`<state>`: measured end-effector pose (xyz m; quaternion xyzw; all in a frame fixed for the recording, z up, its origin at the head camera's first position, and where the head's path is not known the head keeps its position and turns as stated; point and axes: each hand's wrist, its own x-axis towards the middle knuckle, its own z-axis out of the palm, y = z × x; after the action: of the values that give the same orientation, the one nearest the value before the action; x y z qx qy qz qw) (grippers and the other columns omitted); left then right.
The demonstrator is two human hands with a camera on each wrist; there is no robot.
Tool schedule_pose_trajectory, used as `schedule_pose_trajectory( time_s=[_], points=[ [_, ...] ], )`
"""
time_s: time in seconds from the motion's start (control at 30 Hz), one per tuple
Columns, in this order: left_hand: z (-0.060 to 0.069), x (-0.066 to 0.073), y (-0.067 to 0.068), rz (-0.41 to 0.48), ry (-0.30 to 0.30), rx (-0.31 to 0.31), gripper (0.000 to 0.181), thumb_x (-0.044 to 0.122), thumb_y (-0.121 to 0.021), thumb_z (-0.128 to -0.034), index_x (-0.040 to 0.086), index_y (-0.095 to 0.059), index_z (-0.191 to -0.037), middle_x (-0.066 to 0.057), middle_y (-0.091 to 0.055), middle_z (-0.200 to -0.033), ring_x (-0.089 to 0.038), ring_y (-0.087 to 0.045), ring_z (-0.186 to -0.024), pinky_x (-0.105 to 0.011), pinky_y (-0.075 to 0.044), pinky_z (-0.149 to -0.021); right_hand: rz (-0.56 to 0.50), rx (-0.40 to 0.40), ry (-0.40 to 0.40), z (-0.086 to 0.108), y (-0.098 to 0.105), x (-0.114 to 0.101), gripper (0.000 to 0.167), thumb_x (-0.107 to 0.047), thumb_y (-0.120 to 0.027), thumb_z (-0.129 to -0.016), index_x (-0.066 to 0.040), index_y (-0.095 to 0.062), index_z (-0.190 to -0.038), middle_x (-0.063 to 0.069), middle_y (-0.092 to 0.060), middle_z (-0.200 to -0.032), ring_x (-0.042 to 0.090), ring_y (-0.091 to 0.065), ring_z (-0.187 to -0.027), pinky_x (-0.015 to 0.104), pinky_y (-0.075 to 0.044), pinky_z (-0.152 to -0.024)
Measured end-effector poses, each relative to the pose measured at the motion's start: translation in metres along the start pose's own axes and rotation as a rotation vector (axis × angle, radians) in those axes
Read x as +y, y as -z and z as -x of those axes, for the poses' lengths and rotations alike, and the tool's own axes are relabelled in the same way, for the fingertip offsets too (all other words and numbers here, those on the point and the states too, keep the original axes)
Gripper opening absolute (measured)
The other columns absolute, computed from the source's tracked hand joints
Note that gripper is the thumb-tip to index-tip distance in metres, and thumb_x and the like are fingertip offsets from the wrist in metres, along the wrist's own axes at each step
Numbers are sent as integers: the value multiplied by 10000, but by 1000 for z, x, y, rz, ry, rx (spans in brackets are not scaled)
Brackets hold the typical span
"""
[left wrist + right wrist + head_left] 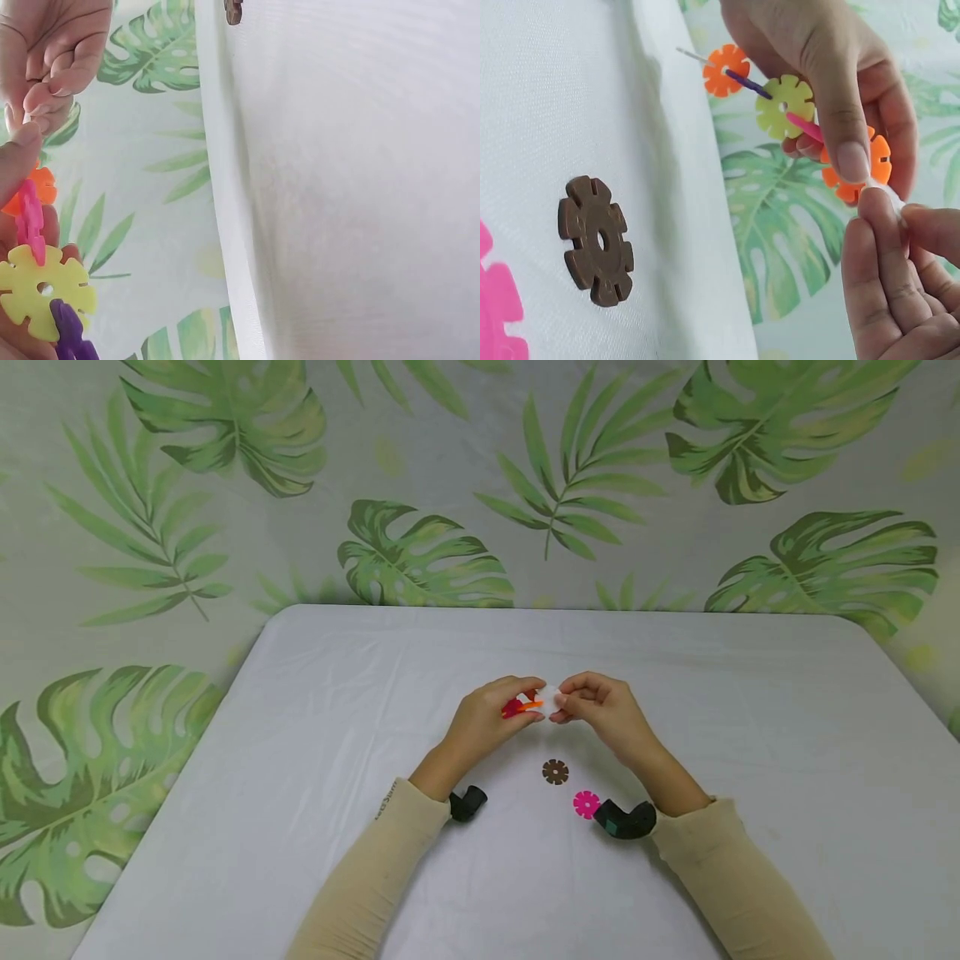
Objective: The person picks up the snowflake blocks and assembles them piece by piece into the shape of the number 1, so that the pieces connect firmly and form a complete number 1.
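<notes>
My left hand (487, 714) grips a chain of notched, flower-shaped plastic discs, its thumb and fingers near one end. Linked in the chain are an orange disc (877, 154), a pink disc (804, 127), a yellow disc (784, 107), a purple disc (71, 334) and a further orange disc (726, 70). Between finger and thumb, my right hand (611, 714) pinches a white disc (550, 700) right at the chain's end orange disc. Fingers hide much of the white disc, so whether its slot is seated cannot be told.
On the white-covered table (300, 860), a brown notched disc (556, 772) lies flat below the hands. A loose pink disc (587, 805) lies nearer, by the black right wrist camera (626, 820). A leaf-patterned backdrop (420, 552) stands behind the table's far edge.
</notes>
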<state>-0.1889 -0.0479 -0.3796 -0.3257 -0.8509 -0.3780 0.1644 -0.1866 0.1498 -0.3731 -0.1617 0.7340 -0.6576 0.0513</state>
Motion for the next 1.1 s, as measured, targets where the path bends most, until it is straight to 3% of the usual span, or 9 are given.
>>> schedule_pose_trajectory(
  time_s=[0.17,0.4,0.63,0.8,1.1],
  points=[
    [0,-1,0,-3,-1,9,383,186,-744,-737,92,-632,-1091,-5,-632,-1024,-102,-567,-921,-167,-440,-795,-18,-20,-3,0,-2,-2,209,-75,-598,-867,96,-529,-965,131,-637,-796,277,-644,-727,313,-502,-765],
    [0,-2,1,-7,2,16,377,193,-743,-741,91,-635,-1088,-5,-632,-1027,-97,-567,-928,-159,-436,-804,43,-35,32,1,4,-5,254,-105,-613,-862,65,-552,-1041,124,-613,-901,335,-611,-827,299,-495,-779],
    [0,-4,3,4,10,35,401,155,-759,-720,69,-633,-1091,-20,-632,-1040,-119,-576,-913,-146,-427,-805,117,-39,62,5,13,-9,336,-152,-642,-843,-5,-547,-1130,203,-576,-1068,231,-597,-947,258,-471,-817],
    [0,-4,4,0,31,37,410,158,-759,-719,75,-632,-1099,-16,-630,-1047,-106,-575,-907,-140,-427,-802,171,-61,79,13,20,-7,374,-121,-632,-847,0,-512,-1180,202,-562,-1100,257,-576,-988,240,-466,-820],
    [0,-6,5,-2,39,43,406,168,-756,-723,76,-630,-1098,-22,-630,-1042,-116,-570,-923,-155,-429,-814,239,-149,21,29,28,6,476,-151,-684,-807,-11,-493,-1219,195,-544,-1166,343,-516,-1061,239,-455,-838]
  ],
)
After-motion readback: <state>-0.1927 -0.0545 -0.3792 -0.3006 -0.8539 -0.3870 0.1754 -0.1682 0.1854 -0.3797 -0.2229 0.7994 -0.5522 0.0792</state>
